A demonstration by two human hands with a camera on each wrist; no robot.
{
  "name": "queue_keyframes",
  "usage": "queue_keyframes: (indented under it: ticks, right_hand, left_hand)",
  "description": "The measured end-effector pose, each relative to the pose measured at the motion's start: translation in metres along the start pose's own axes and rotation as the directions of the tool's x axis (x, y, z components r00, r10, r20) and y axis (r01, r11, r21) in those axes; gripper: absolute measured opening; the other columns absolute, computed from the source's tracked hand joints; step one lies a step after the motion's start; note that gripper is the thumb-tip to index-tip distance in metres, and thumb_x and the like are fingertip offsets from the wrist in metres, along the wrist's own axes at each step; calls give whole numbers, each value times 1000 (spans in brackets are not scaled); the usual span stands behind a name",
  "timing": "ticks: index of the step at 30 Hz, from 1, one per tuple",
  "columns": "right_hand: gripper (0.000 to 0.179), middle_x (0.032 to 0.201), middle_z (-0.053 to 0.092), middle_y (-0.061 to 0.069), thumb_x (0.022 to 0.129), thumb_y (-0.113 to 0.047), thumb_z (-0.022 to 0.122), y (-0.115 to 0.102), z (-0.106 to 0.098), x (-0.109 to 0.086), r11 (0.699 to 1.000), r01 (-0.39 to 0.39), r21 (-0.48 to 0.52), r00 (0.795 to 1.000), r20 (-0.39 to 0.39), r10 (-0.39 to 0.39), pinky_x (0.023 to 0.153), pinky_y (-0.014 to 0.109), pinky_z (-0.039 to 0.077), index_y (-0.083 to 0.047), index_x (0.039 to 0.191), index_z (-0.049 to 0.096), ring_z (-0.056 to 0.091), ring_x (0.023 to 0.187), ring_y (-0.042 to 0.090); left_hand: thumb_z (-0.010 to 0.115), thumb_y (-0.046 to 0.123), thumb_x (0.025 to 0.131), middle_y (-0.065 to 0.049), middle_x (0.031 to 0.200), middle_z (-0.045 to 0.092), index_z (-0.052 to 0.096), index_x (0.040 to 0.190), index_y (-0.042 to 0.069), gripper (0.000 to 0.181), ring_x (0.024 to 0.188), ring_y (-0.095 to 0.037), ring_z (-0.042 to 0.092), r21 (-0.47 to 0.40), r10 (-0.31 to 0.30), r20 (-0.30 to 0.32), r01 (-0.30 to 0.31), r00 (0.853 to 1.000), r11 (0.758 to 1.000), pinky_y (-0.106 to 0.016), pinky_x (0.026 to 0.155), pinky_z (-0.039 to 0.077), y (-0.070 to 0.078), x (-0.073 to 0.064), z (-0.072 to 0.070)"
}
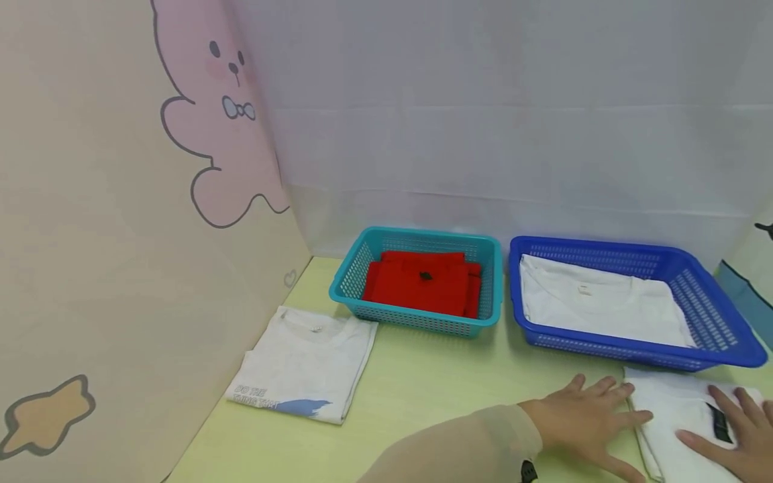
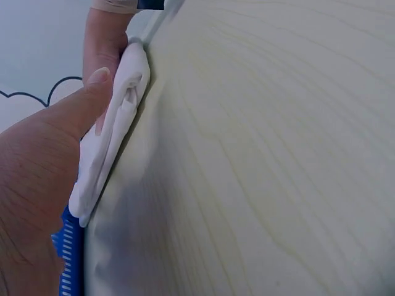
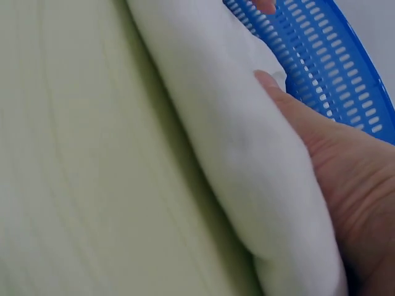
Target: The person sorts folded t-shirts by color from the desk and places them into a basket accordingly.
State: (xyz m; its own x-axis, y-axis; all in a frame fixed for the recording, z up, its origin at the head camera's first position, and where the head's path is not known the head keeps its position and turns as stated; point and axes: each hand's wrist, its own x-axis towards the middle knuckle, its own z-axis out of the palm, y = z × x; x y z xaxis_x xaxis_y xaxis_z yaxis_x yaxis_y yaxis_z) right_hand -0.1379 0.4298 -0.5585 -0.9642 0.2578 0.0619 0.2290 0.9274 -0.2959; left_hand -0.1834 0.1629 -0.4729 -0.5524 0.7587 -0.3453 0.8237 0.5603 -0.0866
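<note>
A folded white garment with a dark rectangular patch lies at the lower right of the head view. My left hand reaches its left edge with fingers spread. On top of the garment rests my right hand, fingers spread, partly cut off by the frame. The left wrist view shows the left thumb beside the stacked folds of the white garment. In the right wrist view, the right hand lies along the thick folded edge of the garment.
Behind the hands stands a blue basket holding a folded white shirt. A teal basket to its left contains folded red garments. A folded white printed shirt lies on the left of the pale yellow table.
</note>
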Motion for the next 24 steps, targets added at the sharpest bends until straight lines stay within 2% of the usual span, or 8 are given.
queue_keyframes:
  ticks: [8, 12, 18, 24]
  right_hand:
    - [115, 142, -11, 43, 80, -73, 55, -41, -4, -1, 992, 113, -58, 989, 106, -106, 82, 86, -7, 8, 146, 7, -18, 127, 62]
    - [114, 144, -14, 41, 81, -75, 51, -66, -5, 0, 987, 149, -58, 981, 135, -140, 80, 86, -8, 7, 148, 8, -16, 129, 61]
    - [111, 146, -10, 40, 82, -74, 50, -93, -3, 0, 978, 211, -7, 968, 139, -208, 80, 86, -7, 6, 149, 10, -14, 130, 61]
    - [112, 147, -11, 39, 83, -75, 48, -115, 0, -3, 975, 222, 14, 963, 151, -222, 79, 86, -9, 4, 150, 7, -18, 132, 58]
  left_hand:
    - [26, 90, 73, 21, 153, -20, -15, 145, 48, 93, 141, -5, -18, -15, -60, -38, 59, 997, 998, -38, 116, 7, -5, 1, 3]
    - [23, 92, 71, 21, 153, -19, -14, 147, 45, 96, 141, -6, -17, -3, -99, -44, 99, 994, 995, -40, 116, 9, -8, 3, 6]
    - [27, 93, 70, 19, 154, -18, -14, 148, 43, 101, 142, -7, -15, -44, -124, -7, 123, 992, 991, -42, 115, 13, -19, 3, 13]
    - [34, 93, 67, 20, 154, -18, -14, 147, 45, 105, 143, -7, -13, -98, -143, 43, 146, 989, 984, -46, 115, 12, -35, -5, 20]
